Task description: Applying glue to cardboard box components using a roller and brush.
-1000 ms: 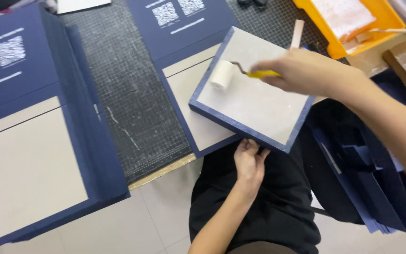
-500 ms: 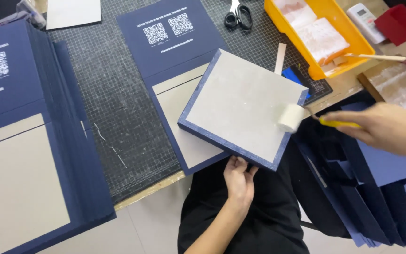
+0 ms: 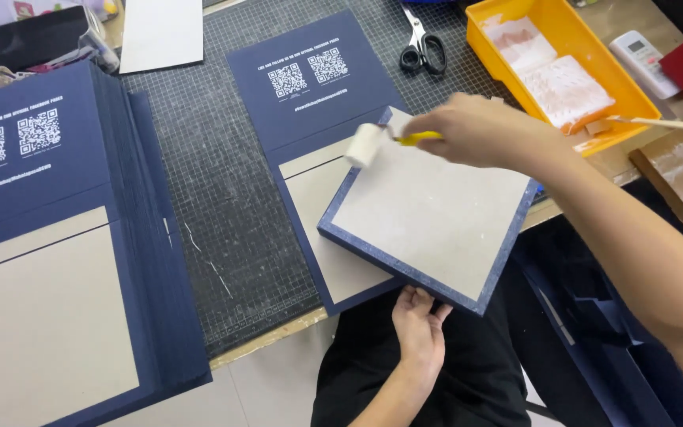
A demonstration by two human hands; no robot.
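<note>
The right hand (image 3: 480, 130) grips a small roller (image 3: 365, 145) at the far corner of the grey-faced box (image 3: 428, 217), which the left hand's fingers (image 3: 419, 304) pinch at its near edge over the tabletop (image 3: 223, 237); long even strokes would coat it best.

Right hand (image 3: 480, 130) clenched, left hand (image 3: 420, 328) seemingly cupped.

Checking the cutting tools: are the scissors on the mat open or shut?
Shut. The scissors lie flat on the mat, blades together in one point, handles side by side.
</note>
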